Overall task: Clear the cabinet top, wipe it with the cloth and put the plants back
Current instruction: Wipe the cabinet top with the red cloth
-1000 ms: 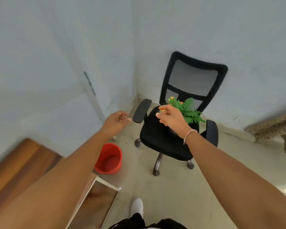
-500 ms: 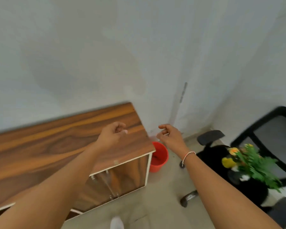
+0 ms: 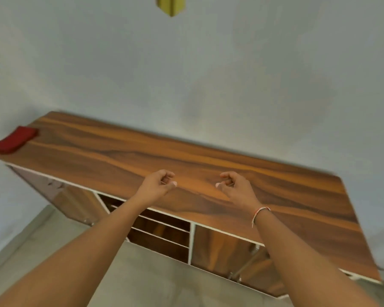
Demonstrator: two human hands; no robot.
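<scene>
A long wooden cabinet top (image 3: 124,151) stretches across the view against a pale wall. A folded red cloth (image 3: 13,140) lies on its far left end. My left hand (image 3: 156,185) and my right hand (image 3: 234,185) hover side by side over the front edge at the middle, fingers loosely curled, nothing in either. My right wrist wears a thin bracelet. No plant is in view.
Below the top, the cabinet has open shelves (image 3: 162,231) in the middle and doors (image 3: 222,247) on either side. A yellow object (image 3: 170,5) hangs on the wall above. Grey floor (image 3: 142,280) lies in front.
The view has swung left from the chair with the plant to the cabinet. My right hand let go of the plant; both hands now hang over the cabinet top.
</scene>
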